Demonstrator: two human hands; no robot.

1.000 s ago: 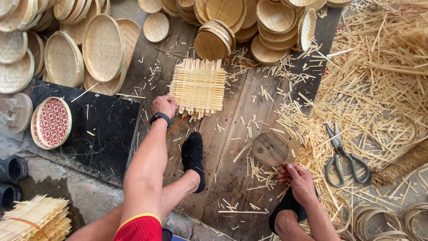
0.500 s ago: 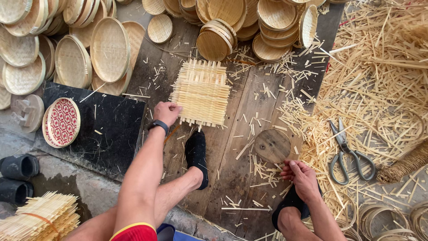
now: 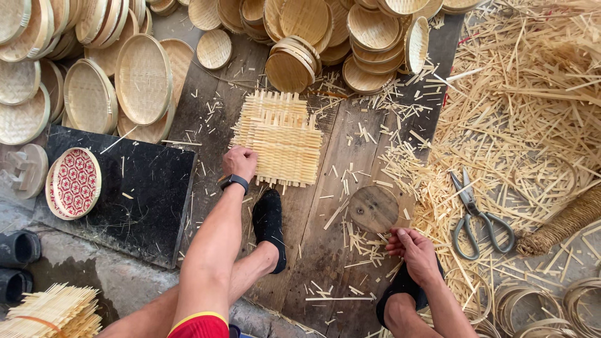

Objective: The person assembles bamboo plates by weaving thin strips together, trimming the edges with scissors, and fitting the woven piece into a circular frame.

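Nearest, the right hand (image 3: 414,253) curls loosely beside the person's black-socked right foot; its fingertips sit just below a round wooden disc (image 3: 374,208) lying flat on the plank floor (image 3: 325,250), and whether they pinch a bamboo sliver I cannot tell. Farther out, the left hand (image 3: 240,163), a black wristband behind it, is closed on the lower left corner of a square woven bamboo mat (image 3: 280,139). The mat lies flat, straight ahead of the left arm and up-left of the disc, its loose strip ends bristling at every edge; it has no clear long axis. So the left hand is on it, while the right hand stays well apart, down to the right.

A pair of scissors (image 3: 477,216) rests right of the disc on a heap of bamboo offcuts (image 3: 538,106). Left of the left arm, a red patterned round tray (image 3: 74,183) leans on a black slab (image 3: 138,206). Beyond the mat, stacked woven round trays (image 3: 144,78) crowd the far edge, all empty as far as they show.
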